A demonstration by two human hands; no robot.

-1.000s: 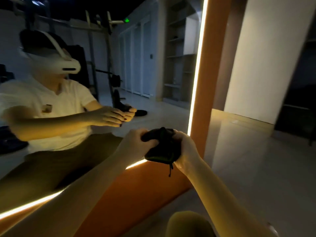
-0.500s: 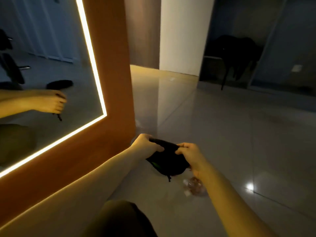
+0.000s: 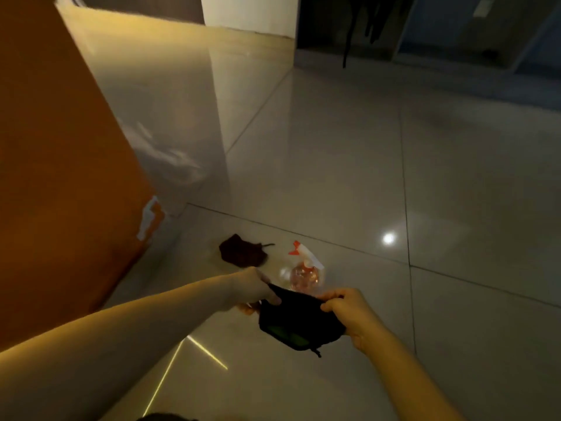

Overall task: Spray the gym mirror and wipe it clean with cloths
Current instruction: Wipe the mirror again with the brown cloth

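A: Where the view tilts down, what surrounds the hands?
B: A glossy tiled floor (image 3: 334, 147). An orange frame (image 3: 60, 177) rises at left.
A: And the hands?
B: The left hand (image 3: 255, 288) and right hand (image 3: 349, 311), set apart, each pinch the top edge of a black cloth (image 3: 299, 322) stretched between them above the floor.
A: What does it hide?
B: The near side of a spray bottle (image 3: 303, 273) on the floor. A brown cloth (image 3: 243, 255) lies just left of the bottle.
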